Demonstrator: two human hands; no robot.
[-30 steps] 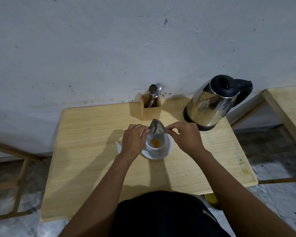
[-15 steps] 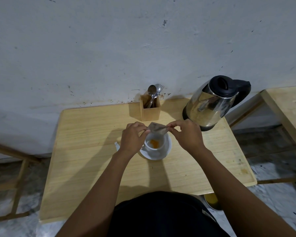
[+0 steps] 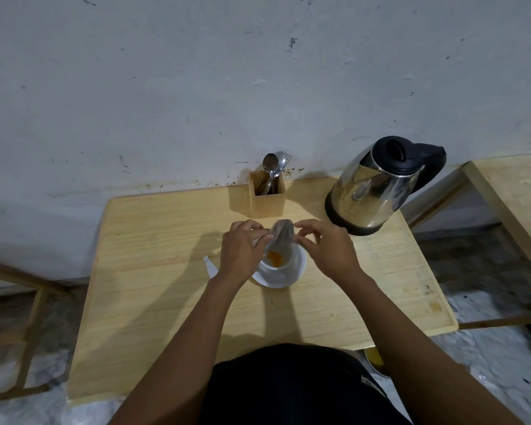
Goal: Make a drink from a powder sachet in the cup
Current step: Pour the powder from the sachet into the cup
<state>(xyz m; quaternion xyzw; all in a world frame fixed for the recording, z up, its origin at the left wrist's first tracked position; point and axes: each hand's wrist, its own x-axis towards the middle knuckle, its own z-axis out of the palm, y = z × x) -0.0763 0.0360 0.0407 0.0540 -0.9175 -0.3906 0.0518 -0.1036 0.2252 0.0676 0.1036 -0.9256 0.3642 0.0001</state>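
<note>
A white cup (image 3: pixel 284 266) stands on a white saucer (image 3: pixel 298 273) in the middle of the wooden table (image 3: pixel 166 286). Orange powder (image 3: pixel 274 258) lies in the cup's bottom. A silvery sachet (image 3: pixel 282 236) hangs tilted over the cup, its mouth pointing down into it. My left hand (image 3: pixel 242 251) pinches the sachet's left side. My right hand (image 3: pixel 325 246) is at its right edge with the fingers curled; I cannot tell whether they still touch it.
A steel kettle (image 3: pixel 377 188) with a black lid stands at the table's back right. A wooden holder (image 3: pixel 267 196) with spoons (image 3: pixel 272 165) sits behind the cup by the wall. A torn white scrap (image 3: pixel 210 266) lies left of the saucer. A second table (image 3: pixel 521 194) is at the right.
The sachet went from upright to lying flat over the cup, and now stands tilted again with its mouth down. Both hands stayed over the cup.
</note>
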